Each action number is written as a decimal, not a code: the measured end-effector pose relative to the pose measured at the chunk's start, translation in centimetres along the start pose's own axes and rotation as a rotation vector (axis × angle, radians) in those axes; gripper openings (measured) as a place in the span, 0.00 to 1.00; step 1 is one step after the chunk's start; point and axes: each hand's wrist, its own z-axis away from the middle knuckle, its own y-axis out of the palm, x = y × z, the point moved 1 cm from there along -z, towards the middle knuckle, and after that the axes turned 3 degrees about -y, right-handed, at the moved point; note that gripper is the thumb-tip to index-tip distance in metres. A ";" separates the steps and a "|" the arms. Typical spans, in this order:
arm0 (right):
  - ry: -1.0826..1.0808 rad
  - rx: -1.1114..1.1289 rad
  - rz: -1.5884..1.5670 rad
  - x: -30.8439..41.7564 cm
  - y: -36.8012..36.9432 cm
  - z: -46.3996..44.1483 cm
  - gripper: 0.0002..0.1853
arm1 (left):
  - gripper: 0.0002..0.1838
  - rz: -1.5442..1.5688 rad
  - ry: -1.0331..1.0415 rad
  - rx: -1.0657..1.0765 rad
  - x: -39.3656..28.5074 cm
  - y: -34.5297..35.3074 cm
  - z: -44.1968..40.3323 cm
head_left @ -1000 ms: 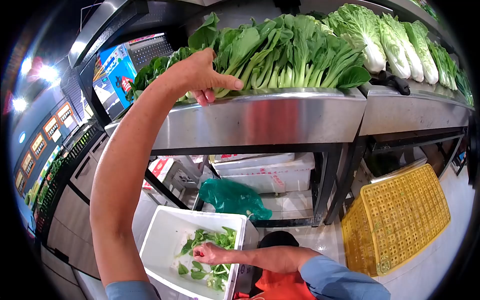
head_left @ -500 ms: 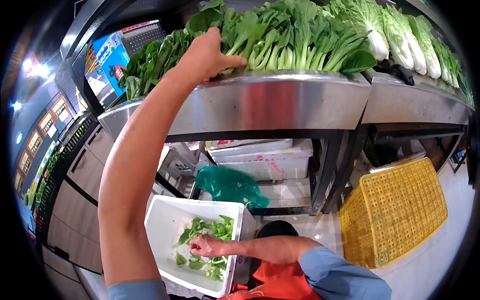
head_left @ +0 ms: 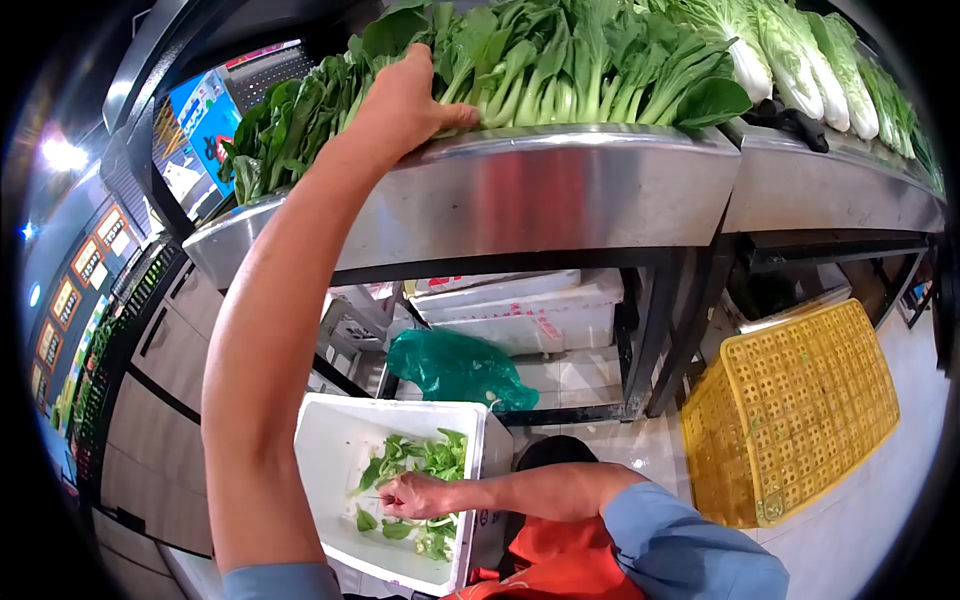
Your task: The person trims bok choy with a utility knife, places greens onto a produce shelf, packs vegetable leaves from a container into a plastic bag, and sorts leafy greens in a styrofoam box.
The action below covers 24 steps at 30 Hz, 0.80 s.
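Observation:
Along the steel shelf edge, my left hand (head_left: 405, 100) rests against the leafy greens (head_left: 540, 75), its thumb stretched out to the right and its index finger pointing up; the other fingers are mostly hidden. Lower down, my right hand (head_left: 415, 496) is closed in a fist over a white box (head_left: 330, 430). A bit of red and a thin tip show at the fist, but what it holds is too small to name. Loose green leaves (head_left: 440, 457) lie in the box, below and beside that hand.
Napa cabbages (head_left: 800, 65) stand at the upper right beside a dark cloth-like item (head_left: 790, 122). A yellow crate (head_left: 810, 410) leans below. Under the shelf are a green plastic bag (head_left: 460, 370) and white foam boxes (head_left: 530, 320). The steel shelf front (head_left: 560, 190) spans the view.
The shelf and box appear higher in view as the camera has tilted. My left hand has shifted slightly against the greens, its lower fingers now hidden. My right hand stays closed over the box.

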 end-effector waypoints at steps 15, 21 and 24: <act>-0.058 0.039 0.039 -1.9 0.4 0.1 0.10 | 0.36 -0.050 -0.036 0.107 -0.9 -3.7 2.5; -0.022 0.029 0.058 -1.1 -0.8 0.5 0.10 | 0.22 -0.016 0.300 -0.220 -4.8 -4.1 3.8; -0.037 0.029 0.077 -1.5 -0.3 0.5 0.09 | 0.14 0.092 0.382 0.025 -5.2 0.2 1.7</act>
